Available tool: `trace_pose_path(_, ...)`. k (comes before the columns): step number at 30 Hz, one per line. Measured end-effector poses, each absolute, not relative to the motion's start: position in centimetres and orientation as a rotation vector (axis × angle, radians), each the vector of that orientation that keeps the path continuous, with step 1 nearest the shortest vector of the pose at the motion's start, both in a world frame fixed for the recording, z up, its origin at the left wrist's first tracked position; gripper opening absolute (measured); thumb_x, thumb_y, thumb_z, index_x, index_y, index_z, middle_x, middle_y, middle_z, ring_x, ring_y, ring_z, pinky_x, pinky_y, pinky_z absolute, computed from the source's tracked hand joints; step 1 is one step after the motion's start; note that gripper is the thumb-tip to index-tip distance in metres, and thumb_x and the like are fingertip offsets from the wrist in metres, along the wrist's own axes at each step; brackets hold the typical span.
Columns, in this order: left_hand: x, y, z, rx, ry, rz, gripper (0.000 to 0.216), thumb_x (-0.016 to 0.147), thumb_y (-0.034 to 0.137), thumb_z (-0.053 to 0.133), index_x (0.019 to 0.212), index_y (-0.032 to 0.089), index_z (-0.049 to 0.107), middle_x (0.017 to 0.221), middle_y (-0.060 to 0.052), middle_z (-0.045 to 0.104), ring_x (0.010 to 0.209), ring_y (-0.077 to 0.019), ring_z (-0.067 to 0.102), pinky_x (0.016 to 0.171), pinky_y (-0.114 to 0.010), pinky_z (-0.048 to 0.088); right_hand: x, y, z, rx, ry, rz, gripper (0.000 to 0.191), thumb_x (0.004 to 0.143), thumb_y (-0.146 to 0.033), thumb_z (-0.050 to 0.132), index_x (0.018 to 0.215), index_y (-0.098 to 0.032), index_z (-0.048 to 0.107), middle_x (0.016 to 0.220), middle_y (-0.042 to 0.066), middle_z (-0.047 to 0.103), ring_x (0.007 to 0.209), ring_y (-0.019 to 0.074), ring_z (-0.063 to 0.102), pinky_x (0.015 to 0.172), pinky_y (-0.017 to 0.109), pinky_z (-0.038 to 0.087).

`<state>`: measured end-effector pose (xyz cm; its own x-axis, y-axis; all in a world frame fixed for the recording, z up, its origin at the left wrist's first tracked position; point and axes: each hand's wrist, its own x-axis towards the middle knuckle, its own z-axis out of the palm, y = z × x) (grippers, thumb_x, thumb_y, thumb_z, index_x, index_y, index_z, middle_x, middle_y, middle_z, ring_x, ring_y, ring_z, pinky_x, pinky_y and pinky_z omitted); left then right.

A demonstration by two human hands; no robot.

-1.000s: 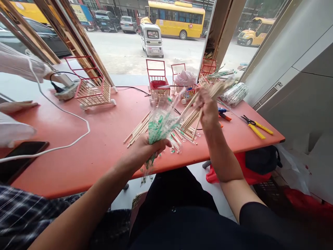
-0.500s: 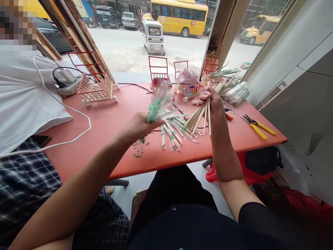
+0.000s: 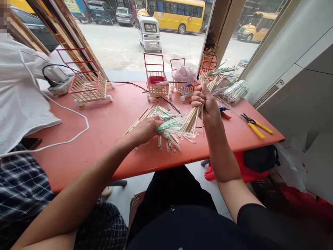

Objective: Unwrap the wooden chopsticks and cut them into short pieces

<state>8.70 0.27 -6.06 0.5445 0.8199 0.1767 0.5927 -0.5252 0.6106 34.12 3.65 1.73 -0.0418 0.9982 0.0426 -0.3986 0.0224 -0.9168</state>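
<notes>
right hand [image 3: 205, 102]: fist closed round slim bare pale-wood sticks [image 3: 191, 119], mid-bundle, likely to keep them together | left hand [image 3: 148, 128]: closed on clear green-printed plastic wrappers [image 3: 171, 125], presumably keeping them separate | both over orange-red tabletop [image 3: 111, 116]

My left hand [image 3: 147, 129] is now lowered, back upward, to the wrapped sticks [image 3: 170, 141]. The plastic wrappers [image 3: 170, 125] it grips, raised earlier, now extend rightward, nearly level. A co-worker's white top [image 3: 23, 86] now hides most of the phone [image 3: 31, 142], largely exposed one second ago.
</notes>
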Motion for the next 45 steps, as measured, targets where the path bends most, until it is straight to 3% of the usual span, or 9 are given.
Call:
trace_pose_path(3,8.7,0.3,-5.7,2.293,1.093,0.636,0.023,0.084,0.042,0.072,0.072,0.023,0.073,0.099,-0.008,0.069,0.086,-0.0236,0.065,0.078,-0.031,0.046,34.4,3.7,1.7,-0.866,-1.040,1.323,0.053,0.098,-0.057,0.084,0.081,-0.027,0.044,0.068,-0.010,0.023,0.057,0.0102,0.024,0.051,0.026,0.031)
trace_pose_path(7,8.2,-0.2,-4.4,2.119,1.193,0.863,0.019,0.079,0.027,0.077,0.065,0.021,0.065,0.071,-0.002,0.064,0.072,-0.0193,0.057,0.069,-0.027,0.041,35.0,3.7,1.9,-0.896,-1.033,1.250,0.050,0.099,-0.061,0.080,0.083,-0.028,0.047,0.066,-0.009,0.024,0.057,0.0120,0.026,0.050,0.028,0.034)
trace_pose_path(11,7.6,-0.8,-2.0,1.579,1.292,1.243,0.020,0.079,0.011,0.078,0.063,0.016,0.068,0.057,0.002,0.052,0.058,-0.0105,0.043,0.055,-0.021,0.033,34.8,3.6,2.3,-0.932,-1.011,1.232,0.040,0.101,-0.063,0.075,0.091,-0.029,0.056,0.063,-0.011,0.021,0.055,0.0128,0.020,0.045,0.028,0.031)
trace_pose_path(15,8.2,-0.9,0.5,0.925,1.075,1.263,0.025,0.088,-0.006,0.067,0.070,0.011,0.068,0.057,0.004,0.047,0.045,-0.0036,0.034,0.041,-0.014,0.026,33.1,2.8,1.7,-0.862,-1.098,1.474,0.033,0.099,-0.050,0.083,0.093,-0.024,0.065,0.059,-0.014,0.022,0.052,0.0088,0.016,0.042,0.024,0.021)
trace_pose_path(20,10.7,-0.8,2.0,0.660,0.883,1.314,0.033,0.102,-0.001,0.066,0.072,0.012,0.061,0.064,0.004,0.054,0.040,0.0013,0.031,0.036,-0.010,0.025,30.6,1.2,-0.3,-0.785,-1.429,1.808,0.045,0.086,-0.052,0.096,0.102,-0.015,0.075,0.057,-0.014,0.031,0.049,0.0045,0.023,0.041,0.019,0.017)
trace_pose_path(26,12.4,0.1,1.9,0.604,0.854,1.437,0.025,0.098,0.005,0.080,0.078,0.011,0.067,0.066,0.001,0.066,0.041,0.0011,0.036,0.036,-0.012,0.028,29.3,0.3,-2.0,-0.689,-1.600,1.771,0.051,0.084,-0.061,0.093,0.084,-0.014,0.074,0.051,-0.011,0.036,0.046,0.0051,0.028,0.040,0.018,0.025)
trace_pose_path(32,12.1,1.6,2.5,0.530,0.936,1.594,0.022,0.101,0.015,0.081,0.081,0.014,0.073,0.059,0.006,0.060,0.044,-0.0021,0.046,0.044,-0.013,0.040,28.4,-0.3,-2.2,-0.743,-1.632,1.800,0.044,0.085,-0.051,0.092,0.075,-0.014,0.070,0.049,-0.010,0.041,0.043,0.0048,0.032,0.039,0.017,0.026)
trace_pose_path(38,14.2,0.1,0.7,0.577,0.953,1.572,0.027,0.086,0.019,0.096,0.076,0.014,0.071,0.060,0.006,0.062,0.047,-0.0034,0.048,0.047,-0.015,0.042,27.8,-0.7,-2.4,-0.804,-1.388,1.716,0.045,0.084,-0.035,0.093,0.069,-0.021,0.053,0.048,-0.011,0.040,0.041,0.0043,0.031,0.039,0.017,0.026)
trace_pose_path(45,12.4,-0.5,-0.4,0.619,0.966,1.570,0.020,0.088,0.021,0.093,0.083,0.016,0.075,0.063,0.006,0.063,0.046,-0.0037,0.047,0.045,-0.017,0.040,29.0,0.2,-1.6,-0.791,-1.449,1.806,0.044,0.085,-0.049,0.097,0.082,-0.015,0.070,0.050,-0.013,0.035,0.045,0.0039,0.027,0.040,0.017,0.023)
